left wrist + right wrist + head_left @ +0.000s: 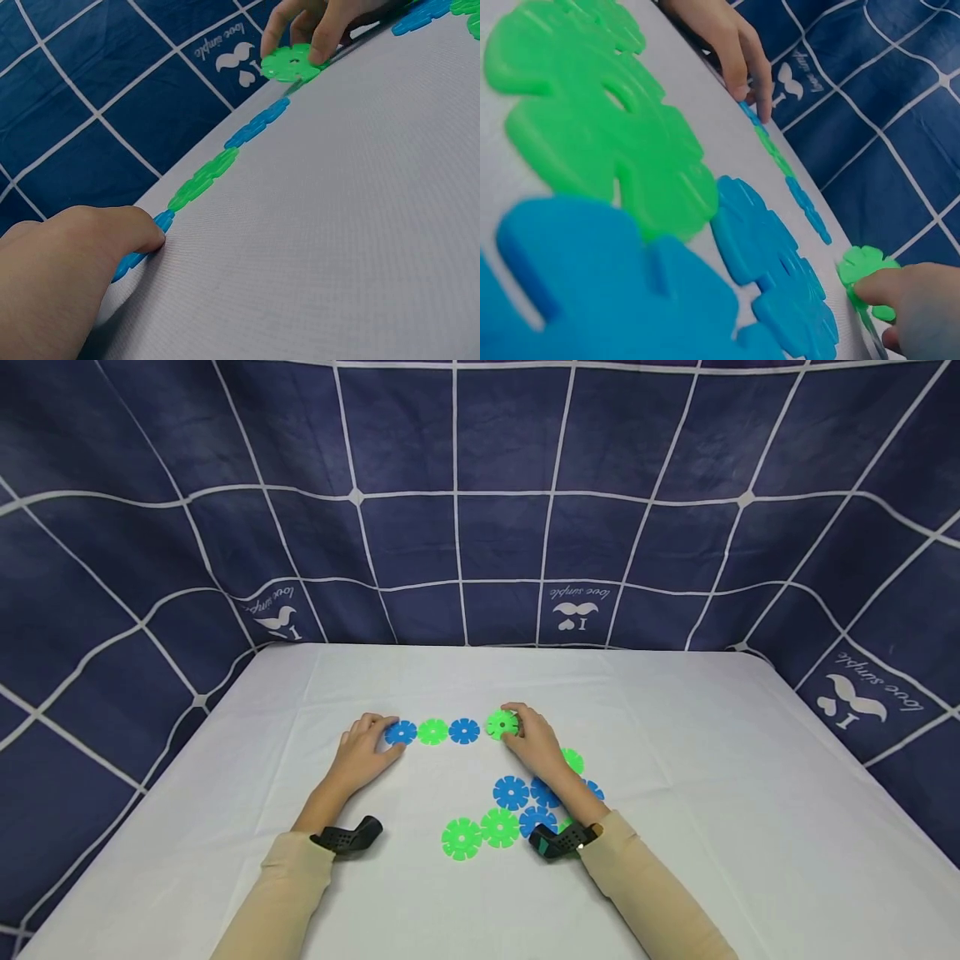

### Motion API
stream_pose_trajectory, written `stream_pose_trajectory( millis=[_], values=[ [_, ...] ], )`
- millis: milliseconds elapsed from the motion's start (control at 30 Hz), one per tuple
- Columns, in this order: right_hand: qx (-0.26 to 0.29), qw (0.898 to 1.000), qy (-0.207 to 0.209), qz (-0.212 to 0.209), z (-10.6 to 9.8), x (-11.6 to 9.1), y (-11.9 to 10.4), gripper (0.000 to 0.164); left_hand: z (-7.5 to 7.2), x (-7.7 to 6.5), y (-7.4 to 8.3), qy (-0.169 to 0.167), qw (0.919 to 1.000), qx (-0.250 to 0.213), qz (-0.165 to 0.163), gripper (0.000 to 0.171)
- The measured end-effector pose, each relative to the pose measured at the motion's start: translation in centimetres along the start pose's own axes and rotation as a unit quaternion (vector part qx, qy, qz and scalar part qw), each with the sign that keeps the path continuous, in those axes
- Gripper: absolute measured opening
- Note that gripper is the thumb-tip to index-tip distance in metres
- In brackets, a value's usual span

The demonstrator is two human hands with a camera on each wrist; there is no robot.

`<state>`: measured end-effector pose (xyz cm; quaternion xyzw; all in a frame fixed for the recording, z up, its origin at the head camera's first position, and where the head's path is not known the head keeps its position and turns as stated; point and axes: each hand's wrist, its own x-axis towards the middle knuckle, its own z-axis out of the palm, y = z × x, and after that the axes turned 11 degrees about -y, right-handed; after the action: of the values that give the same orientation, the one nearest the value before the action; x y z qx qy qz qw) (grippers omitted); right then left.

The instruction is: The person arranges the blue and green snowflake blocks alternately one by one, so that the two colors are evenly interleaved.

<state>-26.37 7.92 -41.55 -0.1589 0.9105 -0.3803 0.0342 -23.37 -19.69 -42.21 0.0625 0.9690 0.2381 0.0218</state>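
Note:
My left hand (360, 755) is at the left end of a short row, thumb and fingers gripping the edges of a flat blue snowflake-shaped disc (401, 732). Beside that disc lie a green disc (432, 732) and another blue disc (464, 731), edge to edge in the row. At the row's right end, my right hand (537, 744) pinches a green notched disc (501, 723) between thumb and fingers. In the left wrist view this green disc (291, 64) is tilted just above the cloth, a small gap from the row.
Nearer to me lies a loose group of blue discs (511, 792) and green discs (461, 839), partly hidden under my right forearm. They rest on a white-covered table (360, 893). A dark blue checked curtain (495, 535) hangs behind and along the sides.

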Motion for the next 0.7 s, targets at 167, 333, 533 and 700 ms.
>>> stream_pose_trajectory(
  millis=[167,333,533,700],
  values=[
    [-0.063,0.998,0.009,0.015,0.21,-0.18,0.42,0.046,-0.02,0.03,0.02,-0.001,1.0,0.002,-0.001,0.055],
    [-0.102,0.994,0.002,0.023,0.35,-0.45,0.55,0.047,0.12,0.06,-0.06,-0.001,1.0,0.002,-0.002,0.055],
    [-0.097,0.995,0.001,0.013,0.36,-0.59,0.54,0.044,0.1,0.04,-0.06,-0.003,1.0,-0.002,-0.001,0.055],
    [-0.095,0.995,0.001,0.002,0.25,-0.59,0.53,0.036,0.11,0.08,-0.09,-0.003,1.0,0.0,0.002,0.055]
  ],
)
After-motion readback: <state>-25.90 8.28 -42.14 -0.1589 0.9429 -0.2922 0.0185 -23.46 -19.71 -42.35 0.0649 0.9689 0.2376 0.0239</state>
